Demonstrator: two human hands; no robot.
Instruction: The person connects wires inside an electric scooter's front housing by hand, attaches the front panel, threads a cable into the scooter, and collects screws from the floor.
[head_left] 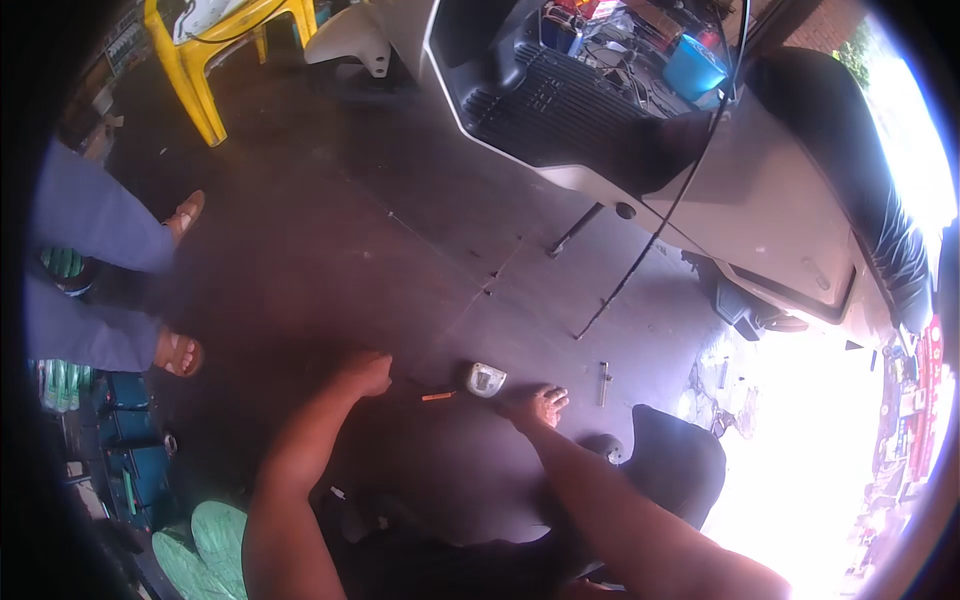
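Note:
My left hand (370, 373) is closed above the dark floor, left of a small white rounded part (486, 379) that lies with its hollow side up. Whatever the left fingers may hold is hidden. A thin orange-handled tool (438, 396), too small to name exactly, rests on the floor between that hand and the white part. Just right of the white part is my right hand (543, 405), its fingers apart and nothing visible in them. Further right lies a slim metal piece (604, 384), perhaps a bolt or small tool.
A grey scooter (770, 210) stands ahead and to the right, a dark cable (655, 235) hanging beside it. Another person's sandalled feet (180, 352) are at left. A yellow plastic chair (200, 90) stands at the back left, and a blue bucket (694, 68) is beyond the scooter.

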